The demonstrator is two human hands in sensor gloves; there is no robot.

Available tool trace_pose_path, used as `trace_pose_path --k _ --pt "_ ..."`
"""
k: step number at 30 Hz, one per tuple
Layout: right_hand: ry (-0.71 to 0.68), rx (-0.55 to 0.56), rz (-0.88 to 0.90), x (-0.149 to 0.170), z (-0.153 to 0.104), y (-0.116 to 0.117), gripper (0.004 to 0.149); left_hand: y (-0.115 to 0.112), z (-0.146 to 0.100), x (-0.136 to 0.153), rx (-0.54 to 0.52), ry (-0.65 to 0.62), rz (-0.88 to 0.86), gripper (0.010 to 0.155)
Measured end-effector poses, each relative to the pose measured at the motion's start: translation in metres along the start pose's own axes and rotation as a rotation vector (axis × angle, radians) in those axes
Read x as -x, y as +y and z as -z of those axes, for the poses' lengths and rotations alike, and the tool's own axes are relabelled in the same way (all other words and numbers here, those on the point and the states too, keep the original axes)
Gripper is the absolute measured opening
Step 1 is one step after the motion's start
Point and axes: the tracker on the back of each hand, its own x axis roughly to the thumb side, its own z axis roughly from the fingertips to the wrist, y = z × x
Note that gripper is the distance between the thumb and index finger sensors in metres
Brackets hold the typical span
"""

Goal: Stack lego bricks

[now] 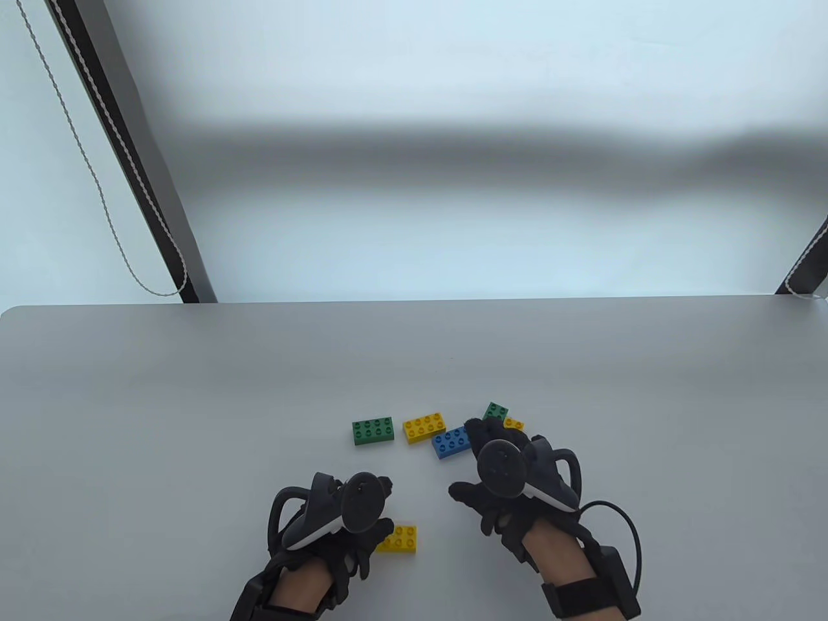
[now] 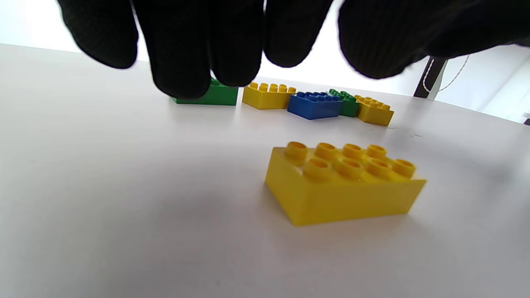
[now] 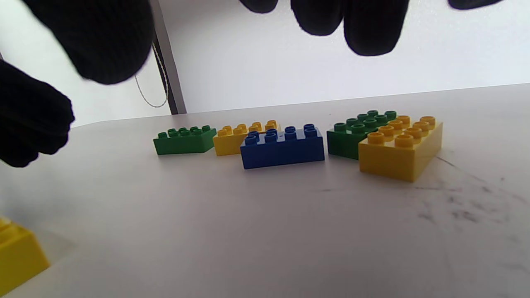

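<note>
Just ahead of the right hand [image 1: 511, 482], fingers spread wide w/ nothing held, sits the blue brick [image 3: 283, 147], a green brick [image 3: 352, 136] and yellow brick [image 3: 401, 151] beside it. Left hand [image 1: 343, 517] hovers loosely open beside the near yellow brick [image 2: 343, 184] (likely the base). Pinch blue by its long sides, lift straight up, align studs before pressing.

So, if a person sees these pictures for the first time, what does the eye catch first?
First the two black-gloved hands at the table's near edge, left hand and right hand, both holding nothing. Next the bright bricks: one yellow brick lies alone by the left hand, and a blue brick fronts the row beyond.
</note>
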Motion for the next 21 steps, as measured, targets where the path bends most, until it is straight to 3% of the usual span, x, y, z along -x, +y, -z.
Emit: trace_pose_path --k 10,21 --pt "-0.007 -0.028 -0.096 -0.025 0.060 0.015 0.087 0.013 -0.006 0.019 -0.064 0.053 -0.076 0.069" --pt "0.030 -0.097 -0.136 -0.031 0.096 0.045 0.077 0.016 -0.006 0.023 -0.061 0.061 -0.105 0.070"
